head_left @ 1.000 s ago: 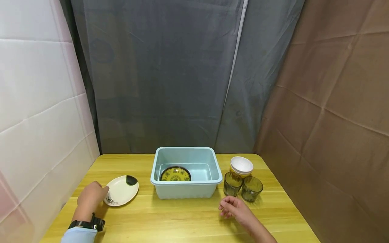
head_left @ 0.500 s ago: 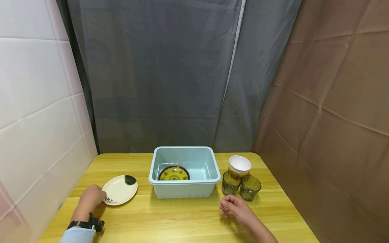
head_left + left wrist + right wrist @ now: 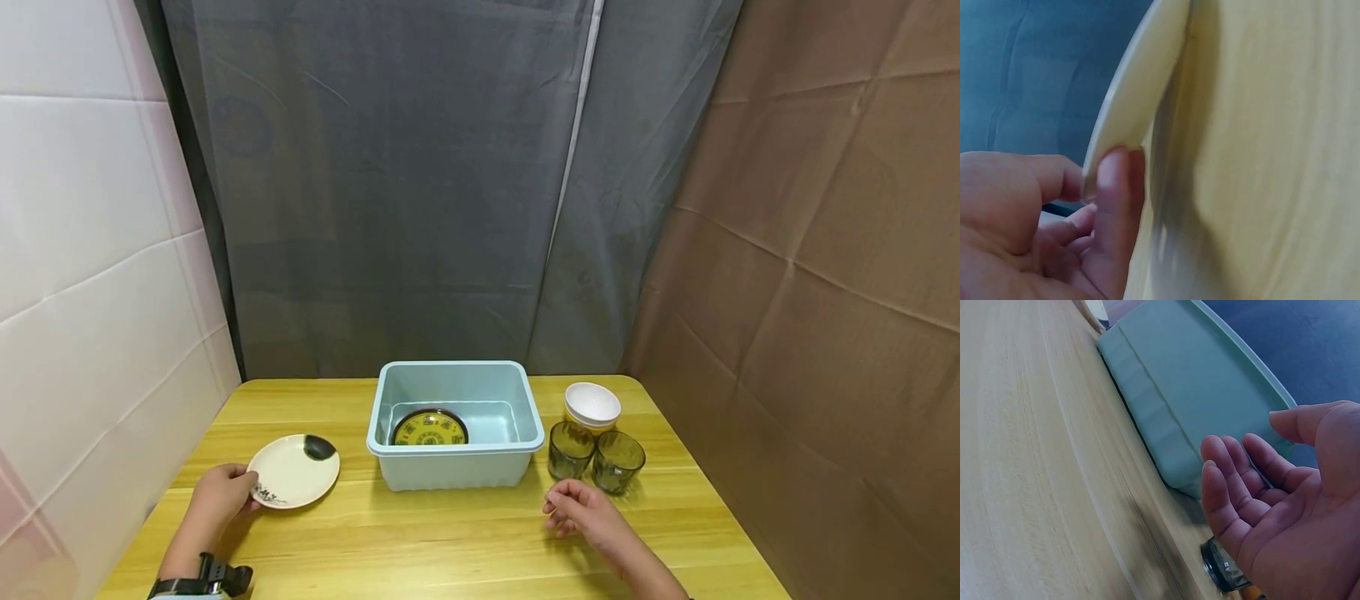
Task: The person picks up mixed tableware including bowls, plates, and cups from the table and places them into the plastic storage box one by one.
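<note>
A cream plate (image 3: 292,473) with a dark green patch and a small plant drawing is at the table's left. My left hand (image 3: 219,493) pinches its near left rim, thumb above and fingers underneath. In the left wrist view the plate (image 3: 1138,81) stands edge-on between thumb and fingers, with its underside and a shadow on the wood showing. My right hand (image 3: 587,515) hovers over the table in front of two dark glass cups (image 3: 572,451), its fingers loosely curled around nothing. The right wrist view shows that palm (image 3: 1297,531) bare.
A light blue basin (image 3: 456,471) stands mid-table, with a yellow-and-black patterned dish (image 3: 431,428) inside. Behind the glass cups are white bowls (image 3: 592,403), apparently stacked. A grey curtain (image 3: 405,192) closes the back; white and brown cloths (image 3: 817,250) hang at the sides.
My left hand's grip has shifted lower on the plate's rim, fingers now beneath it, and the plate's near side has lifted slightly. The right hand has stayed nearly still.
</note>
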A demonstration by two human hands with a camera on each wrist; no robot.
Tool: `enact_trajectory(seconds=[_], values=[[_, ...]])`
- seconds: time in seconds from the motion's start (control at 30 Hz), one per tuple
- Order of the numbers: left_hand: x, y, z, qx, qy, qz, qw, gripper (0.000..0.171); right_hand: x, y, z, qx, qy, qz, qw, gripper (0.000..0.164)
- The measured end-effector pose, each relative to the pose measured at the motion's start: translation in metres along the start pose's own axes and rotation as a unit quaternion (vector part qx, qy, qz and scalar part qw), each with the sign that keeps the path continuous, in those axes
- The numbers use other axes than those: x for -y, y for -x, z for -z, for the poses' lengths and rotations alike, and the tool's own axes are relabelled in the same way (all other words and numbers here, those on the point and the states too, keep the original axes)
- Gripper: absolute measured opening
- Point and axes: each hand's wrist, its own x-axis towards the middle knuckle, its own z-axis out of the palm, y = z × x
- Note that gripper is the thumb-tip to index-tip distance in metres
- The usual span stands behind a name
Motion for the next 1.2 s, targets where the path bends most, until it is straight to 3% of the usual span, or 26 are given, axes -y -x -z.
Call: enact_trajectory(seconds=[0.13, 0.43, 0.63, 0.77, 1.03, 1.2], values=[[0.001, 0.008, 0.003, -0.011, 0.006, -0.016, 0.9998, 0.050, 0.001, 0.001, 0.002, -0.006, 0.003, -0.005, 1.000, 0.029], [-0.009, 0.030, 0.016, -0.023, 0.058, -0.005, 0.9980, 0.054, 0.001, 0.002, 0.008, -0.005, 0.014, 0.000, 1.000, 0.030], [-0.022, 0.043, 0.026, 0.017, 0.114, 0.008, 0.9934, 0.050, 0.007, 0.001, 0.012, -0.003, 0.025, 0.002, 1.000, 0.029], [-0.030, 0.050, 0.031, 0.043, 0.127, 0.008, 0.9910, 0.048, 0.013, 0.000, 0.016, 0.010, 0.029, 0.000, 1.000, 0.027], [-0.054, 0.061, 0.034, 0.064, 0.132, -0.010, 0.9891, 0.046, 0.031, -0.001, 0.020, 0.017, 0.052, 0.014, 0.998, 0.029], [-0.070, 0.067, 0.027, 0.077, 0.137, -0.037, 0.9869, 0.041, 0.042, -0.005, 0.017, 0.015, 0.071, 0.019, 0.997, 0.026]])
